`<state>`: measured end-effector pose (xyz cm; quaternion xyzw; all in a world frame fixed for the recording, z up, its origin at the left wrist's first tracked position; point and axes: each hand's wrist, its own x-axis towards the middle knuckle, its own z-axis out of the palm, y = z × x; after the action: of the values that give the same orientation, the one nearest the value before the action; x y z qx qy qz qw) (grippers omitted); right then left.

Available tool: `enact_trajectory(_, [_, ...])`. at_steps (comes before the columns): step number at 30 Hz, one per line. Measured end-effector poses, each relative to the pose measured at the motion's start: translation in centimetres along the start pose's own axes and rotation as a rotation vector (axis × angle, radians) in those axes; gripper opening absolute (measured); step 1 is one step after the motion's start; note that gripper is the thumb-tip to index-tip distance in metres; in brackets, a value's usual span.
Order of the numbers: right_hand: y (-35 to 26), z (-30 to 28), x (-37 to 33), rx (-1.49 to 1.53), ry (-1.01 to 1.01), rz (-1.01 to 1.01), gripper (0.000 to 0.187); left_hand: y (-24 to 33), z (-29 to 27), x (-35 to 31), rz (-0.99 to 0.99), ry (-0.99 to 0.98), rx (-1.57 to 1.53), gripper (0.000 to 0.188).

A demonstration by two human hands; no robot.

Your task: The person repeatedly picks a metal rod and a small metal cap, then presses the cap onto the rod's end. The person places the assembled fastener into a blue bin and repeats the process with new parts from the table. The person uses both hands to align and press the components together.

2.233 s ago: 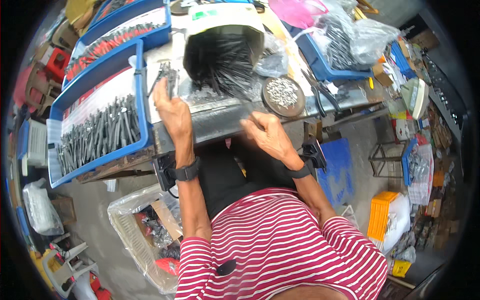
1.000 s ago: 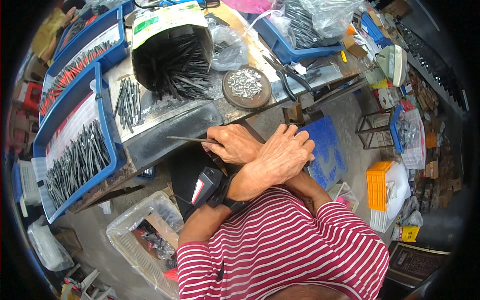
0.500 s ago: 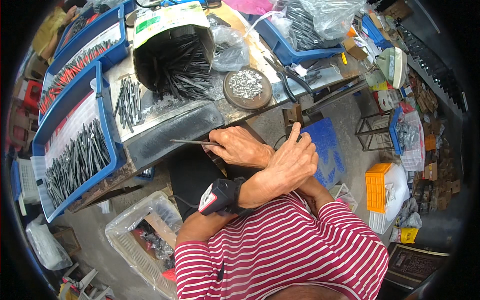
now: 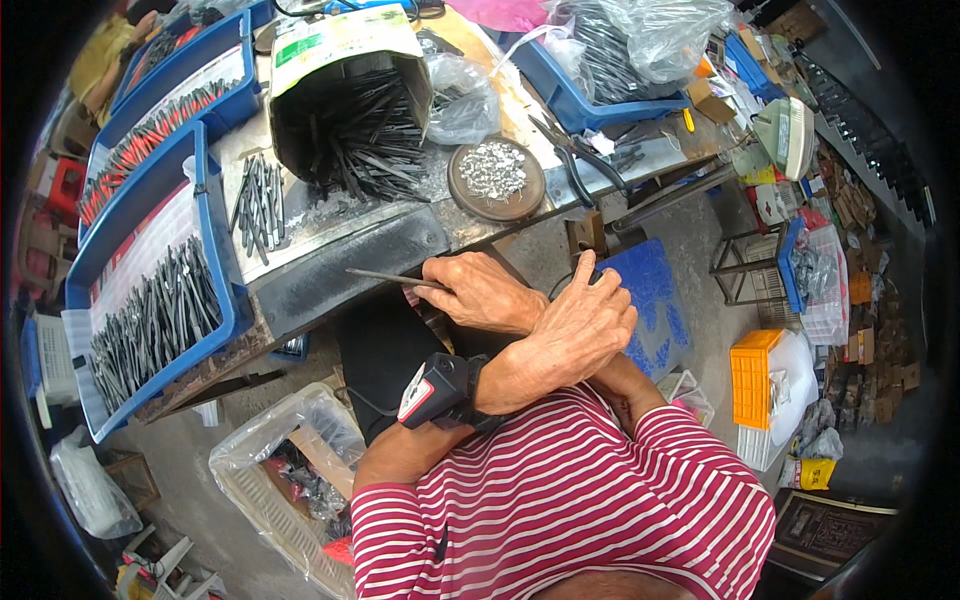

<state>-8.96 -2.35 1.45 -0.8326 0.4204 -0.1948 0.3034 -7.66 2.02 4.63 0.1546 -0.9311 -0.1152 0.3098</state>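
Crossing your forearms over your lap, you have your right hand (image 4: pixel 485 293) reaching to your left side — it pinches a thin dark metal rod (image 4: pixel 385 277) that juts out level just beside the front edge of the desk (image 4: pixel 330 265). Your left hand (image 4: pixel 583 325) lies over the right forearm with its fingers loosely curled, grasping nothing you can see, a black and red wrist device (image 4: pixel 435 390) strapped behind it. On the desk stand a tipped bag of rods (image 4: pixel 350 110), a round dish of small silvery bits (image 4: pixel 496 178) and blue trays (image 4: pixel 150 300) of rods.
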Motion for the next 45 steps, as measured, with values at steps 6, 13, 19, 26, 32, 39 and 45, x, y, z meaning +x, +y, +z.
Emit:
enact_trajectory(6, [0.4, -0.5, -0.4, 0.068, -0.002, 0.035, 0.026, -0.1, 0.1, 0.2, 0.016, -0.083, -0.062, 0.024])
enact_trajectory(13, [2.3, -2.8, -2.3, 0.077, 0.152, 0.042, 0.027, -0.1, -1.1, 0.0, 0.096, 0.270, -0.180, 0.028])
enact_trajectory(19, [3.8, -6.0, -3.7, 0.361, 0.397, 0.320, 0.018, -2.0, -3.5, -3.1, -0.122, 0.449, -0.357, 0.016])
enact_trajectory(26, [4.5, -4.8, -2.4, -0.163, 0.552, 0.135, 0.017, -4.1, -4.9, -6.7, -0.562, 0.550, -0.359, 0.009])
enact_trajectory(32, [4.4, -4.1, -1.7, -0.275, 0.566, 0.046, 0.019, -5.1, -5.5, -8.1, -0.757, 0.705, -0.327, 0.006])
enact_trajectory(39, [4.2, -4.0, -1.7, -0.417, 0.482, 0.030, 0.022, -6.7, -6.8, -9.1, -0.896, 0.806, -0.132, 0.006])
enact_trajectory(45, [3.9, -3.7, -1.9, -0.444, 0.491, -0.028, 0.017, -9.3, -6.9, -8.9, -0.857, 0.702, 0.143, 0.012])
